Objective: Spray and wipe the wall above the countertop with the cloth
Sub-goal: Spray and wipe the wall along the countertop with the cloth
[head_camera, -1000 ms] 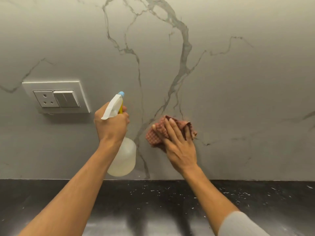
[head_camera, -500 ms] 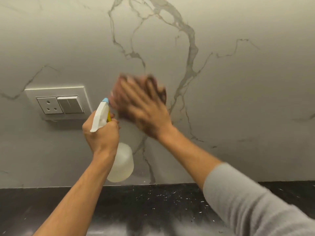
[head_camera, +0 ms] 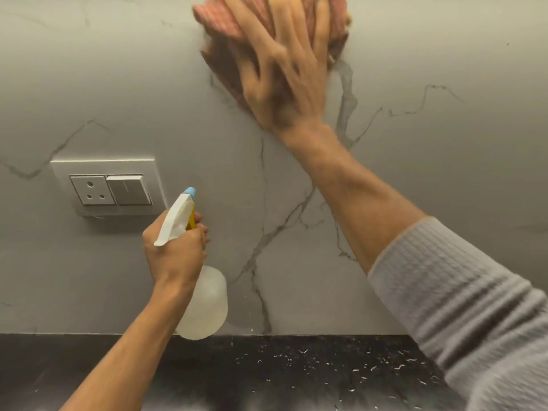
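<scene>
— Wiping in progress: right hand (head_camera: pixel 284 75), fingers spread, presses the cloth (head_camera: pixel 219 22) flat to the wall (head_camera: pixel 444 173) near the frame's top. Recommend even pressure and overlapping passes.

— And the spray bottle (head_camera: pixel 204 301)?

— Left hand (head_camera: pixel 175 250) is closed round its neck, near the socket plate (head_camera: pixel 106 188), above the countertop (head_camera: pixel 296 372). Long axis roughly upright; nozzle points up toward the wall.

A home kitchen: veined marble wall (head_camera: pixel 415 188) above a dark speckled counter (head_camera: pixel 296 372), with a socket plate (head_camera: pixel 106 188).
</scene>
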{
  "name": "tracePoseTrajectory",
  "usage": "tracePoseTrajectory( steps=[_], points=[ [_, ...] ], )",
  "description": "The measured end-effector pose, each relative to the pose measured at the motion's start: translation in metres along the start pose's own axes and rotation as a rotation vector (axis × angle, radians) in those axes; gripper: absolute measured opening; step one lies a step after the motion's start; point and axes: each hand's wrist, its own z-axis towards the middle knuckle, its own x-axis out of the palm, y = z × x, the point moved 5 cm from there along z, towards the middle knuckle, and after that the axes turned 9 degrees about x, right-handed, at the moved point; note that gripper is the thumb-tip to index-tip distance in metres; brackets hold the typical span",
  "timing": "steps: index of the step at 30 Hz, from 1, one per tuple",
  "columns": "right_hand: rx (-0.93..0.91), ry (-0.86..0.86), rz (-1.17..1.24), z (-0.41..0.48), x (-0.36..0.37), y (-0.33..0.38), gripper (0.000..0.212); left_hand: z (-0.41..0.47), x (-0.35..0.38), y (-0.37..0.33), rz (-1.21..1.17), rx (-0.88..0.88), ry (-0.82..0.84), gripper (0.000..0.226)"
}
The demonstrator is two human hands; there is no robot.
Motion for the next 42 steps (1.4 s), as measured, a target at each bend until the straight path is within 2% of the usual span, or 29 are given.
tracePoseTrajectory(
  steps=[2,5,9,12,14,16,20,22,24,27,30,32,35,37,40,42],
  points=[
    [-0.032,-0.005,-0.02,-0.002,0.005,0.01,0.043,-0.002,0.003,0.002,-0.003,0.004,-0.003,0.033],
    [-0.239,0.091,0.083,-0.072,0.006,0.012,0.046,-0.005,0.008,0.005,-0.023,-0.009,-0.031,0.035],
    [-0.408,0.407,0.118,-0.236,-0.003,0.004,0.047,-0.009,0.011,0.011,-0.017,-0.017,-0.071,0.035],
    [-0.679,0.66,0.0,-0.351,-0.021,-0.021,0.067,-0.019,0.016,0.02,0.024,-0.028,0.001,0.032],
    [-0.817,0.746,-0.061,-0.378,-0.037,-0.051,0.071,-0.026,0.02,0.026,0.038,-0.033,0.064,0.032],
    [-0.781,0.688,-0.031,-0.363,-0.041,-0.071,0.066,-0.033,0.024,0.032,0.056,-0.032,0.112,0.033],
    [-0.417,0.411,0.029,-0.29,-0.016,-0.044,0.045,-0.035,0.031,0.037,0.088,-0.014,0.17,0.036],
    [-0.287,0.351,0.051,-0.288,-0.005,-0.02,0.045,-0.033,0.029,0.04,0.125,0.013,0.173,0.038],
    [-0.248,0.337,0.076,-0.31,-0.001,-0.001,0.051,-0.032,0.024,0.042,0.148,0.038,0.157,0.038],
    [-0.343,0.483,0.118,-0.358,0.0,0.017,0.06,-0.03,0.019,0.046,0.212,0.075,0.152,0.035],
    [-0.679,0.829,0.104,-0.42,-0.01,0.016,0.065,-0.029,0.01,0.05,0.203,0.051,0.154,0.035],
    [-0.785,0.937,0.092,-0.44,-0.021,-0.004,0.062,-0.029,0.004,0.052,0.177,0.013,0.154,0.036],
    [-0.827,0.89,0.078,-0.415,-0.029,-0.034,0.053,-0.032,0.0,0.05,0.148,-0.005,0.163,0.035],
    [-0.805,0.769,0.065,-0.369,-0.027,-0.044,0.052,-0.033,-0.006,0.049,0.121,-0.016,0.126,0.035],
    [-0.546,0.5,0.08,-0.277,-0.018,-0.038,0.037,-0.035,-0.014,0.044,0.116,-0.021,0.088,0.031],
    [-0.396,0.361,0.095,-0.22,-0.005,-0.016,0.035,-0.037,-0.017,0.04,0.124,0.002,0.085,0.031]
  ],
)
